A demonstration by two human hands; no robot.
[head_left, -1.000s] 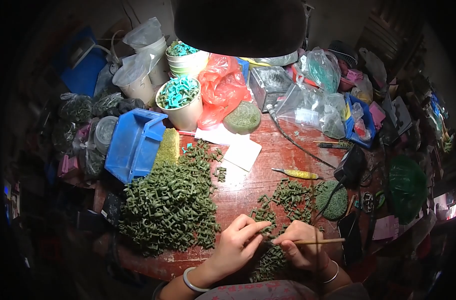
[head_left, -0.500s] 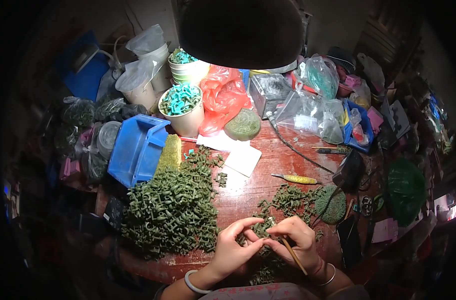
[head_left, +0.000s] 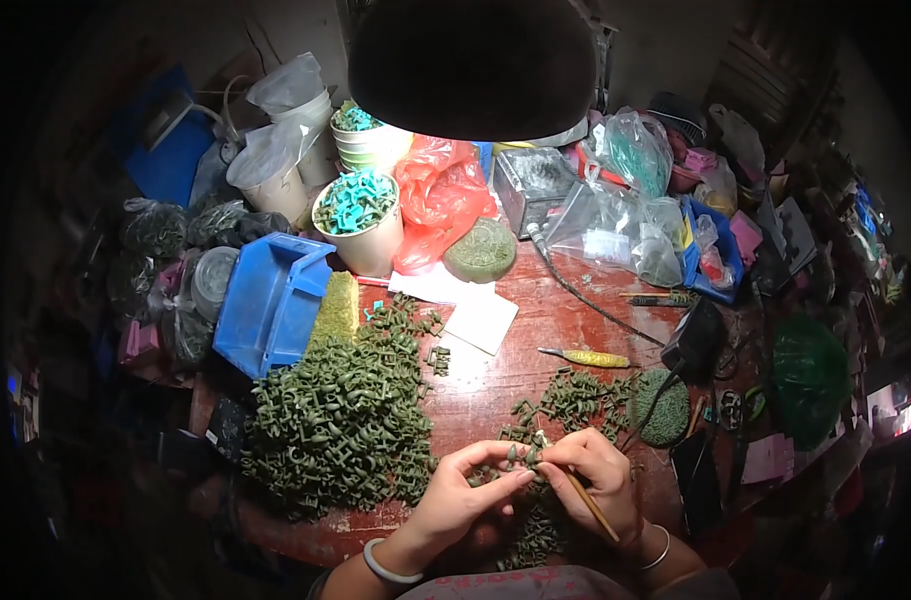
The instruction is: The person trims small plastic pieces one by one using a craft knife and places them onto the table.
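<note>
Our stick (head_left: 593, 506) has swung steeper, gripped in our right hand (head_left: 600, 478); left hand (head_left: 460, 497) pinches a green piece (head_left: 531, 456) at its two o'clock. Bucket (head_left: 371, 252) at our eleven: turquoise bits (head_left: 355, 202).

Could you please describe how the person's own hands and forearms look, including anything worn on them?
The left hand and right hand are both ungloved. A thick, pale bangle circles the left wrist, and a thinner, silvery bangle the right. A dark sleeve seems to show near the left elbow.
</note>
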